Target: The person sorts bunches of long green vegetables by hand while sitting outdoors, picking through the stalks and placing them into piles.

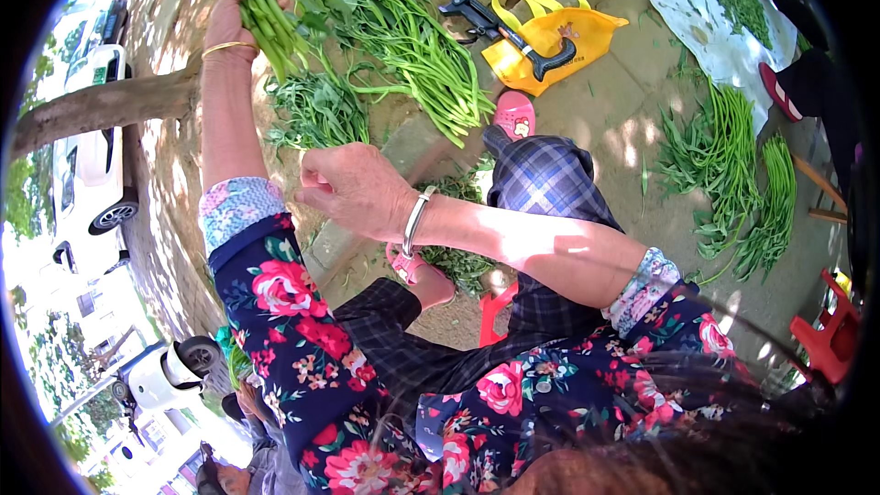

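My left hand (237, 14), with a gold bangle at the wrist, reaches out to the upper left. It grips a bunch of long green vegetable stems (268, 24) with leaves that run to the top edge. My right hand (361, 189), wearing a silver bangle, hovers across the middle with its fingers curled in; nothing shows in it. Beyond it, a pile of leafy green stems (430, 65) lies on the ground. Beside that pile is a heap of leaves (320, 110). More loose leaves (454, 265) lie between my feet, partly under my right forearm.
A black walking stick (474, 14) with a curved handle lies across a yellow bag (584, 34). To the right are bundled greens (729, 144), a white sheet (694, 20) and a red stool (828, 337). A tree trunk (110, 110) and other people are nearby.
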A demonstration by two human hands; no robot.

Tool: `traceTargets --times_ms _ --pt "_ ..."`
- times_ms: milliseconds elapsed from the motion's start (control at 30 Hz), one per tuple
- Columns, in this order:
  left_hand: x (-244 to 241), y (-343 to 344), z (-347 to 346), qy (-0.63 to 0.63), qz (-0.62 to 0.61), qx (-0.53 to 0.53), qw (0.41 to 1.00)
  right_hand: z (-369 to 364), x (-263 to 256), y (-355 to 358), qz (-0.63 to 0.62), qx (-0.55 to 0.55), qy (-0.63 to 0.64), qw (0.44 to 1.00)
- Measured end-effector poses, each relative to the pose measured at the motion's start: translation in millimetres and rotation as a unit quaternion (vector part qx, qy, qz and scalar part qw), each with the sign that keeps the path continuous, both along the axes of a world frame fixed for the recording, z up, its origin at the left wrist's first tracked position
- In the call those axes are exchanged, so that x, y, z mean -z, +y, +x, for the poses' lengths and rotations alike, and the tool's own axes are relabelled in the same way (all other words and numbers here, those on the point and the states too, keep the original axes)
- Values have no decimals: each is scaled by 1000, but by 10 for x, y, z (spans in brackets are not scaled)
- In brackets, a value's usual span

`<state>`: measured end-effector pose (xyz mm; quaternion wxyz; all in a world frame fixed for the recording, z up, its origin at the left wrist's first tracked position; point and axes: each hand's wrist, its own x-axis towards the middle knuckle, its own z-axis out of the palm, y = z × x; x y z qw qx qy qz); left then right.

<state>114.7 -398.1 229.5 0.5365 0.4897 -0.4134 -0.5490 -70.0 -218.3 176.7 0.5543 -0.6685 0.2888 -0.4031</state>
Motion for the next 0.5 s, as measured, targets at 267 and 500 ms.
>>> traceTargets --times_ms 267,500 --pt "-1005 574 -26 -35 -44 53 997 -32 55 10 -81 -120 79 986" --pt "-1684 1698 -499 -130 -117 -23 984 -18 241 224 -187 -228 127 947"
